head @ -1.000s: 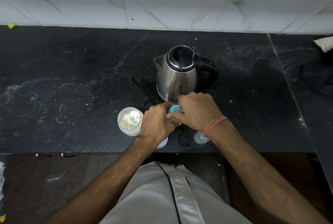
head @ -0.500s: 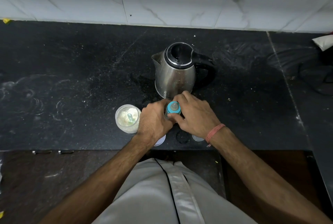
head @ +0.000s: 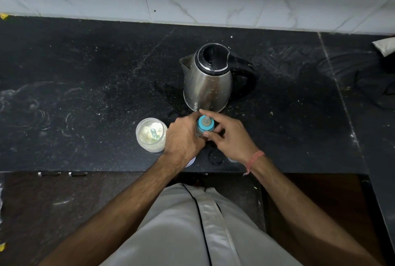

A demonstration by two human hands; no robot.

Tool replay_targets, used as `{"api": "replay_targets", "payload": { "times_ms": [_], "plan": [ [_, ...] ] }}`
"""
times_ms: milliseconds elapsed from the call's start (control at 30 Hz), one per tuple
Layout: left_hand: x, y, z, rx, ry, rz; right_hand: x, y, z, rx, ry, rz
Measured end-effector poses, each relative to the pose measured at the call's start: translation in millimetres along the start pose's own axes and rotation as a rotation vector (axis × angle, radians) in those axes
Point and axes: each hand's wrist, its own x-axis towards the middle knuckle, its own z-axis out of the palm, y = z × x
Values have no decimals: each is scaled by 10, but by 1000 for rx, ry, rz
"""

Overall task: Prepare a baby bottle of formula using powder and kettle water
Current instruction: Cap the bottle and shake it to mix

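The head view looks down on a dark counter (head: pixel 85 73) with a steel kettle (head: pixel 207 82) standing upright toward the back, lid closed, handle to the right. Just in front of it stands the baby bottle (head: pixel 204 127), upright, its blue collar and teat on top. The left hand (head: pixel 183 137) is wrapped around the bottle's body, holding it steady. The right hand (head: pixel 229 137) has its thumb and fingers spread around the blue collar, touching it at the near and far rim, the grip loose rather than clenched; this looks like the screwing-on of the top. To the left, just beside the left hand, sits an open powder jar (head: pixel 151 134) with a pale scoop inside. A small clear cap (head: pixel 233 160) lies near the counter's front edge, mostly hidden by the right wrist.

Risks, as a judgement: the collar could go on cross-threaded if turned while tilted, and leak when shaken. The bottle sits close to the kettle, so a slip could knock a knuckle against possibly hot steel. The left elbow's swing could tip the open jar, which has no lid on.
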Motion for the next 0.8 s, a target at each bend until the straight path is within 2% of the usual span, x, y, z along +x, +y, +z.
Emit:
{"api": "replay_targets", "payload": {
  "times_ms": [100,200,267,333,467,533,600,667,733,800],
  "plan": [
    [-5,1,10,22,-6,3,-125,19,286,232,179,106],
    [-23,6,-1,15,-25,11,-178,-44,532,265,424,175],
    [-41,1,-2,15,-13,17,-175,-84,582,285,484,173],
    [-43,-3,5,10,-17,19,-150,-68,489,269,440,161],
    [-45,-13,29,-31,-28,24,-83,-34,77,261,100,109],
    [-48,-22,35,-49,-25,9,-58,-21,20,249,40,104],
    [-44,-39,46,-45,-10,-11,-77,0,123,183,145,91],
    [-56,-27,59,-27,1,-11,-141,50,344,128,322,66],
    [-78,3,67,-28,6,-4,-198,44,537,151,476,72],
    [-80,14,71,-32,5,-2,-219,-2,617,191,551,103]
  ]
}}
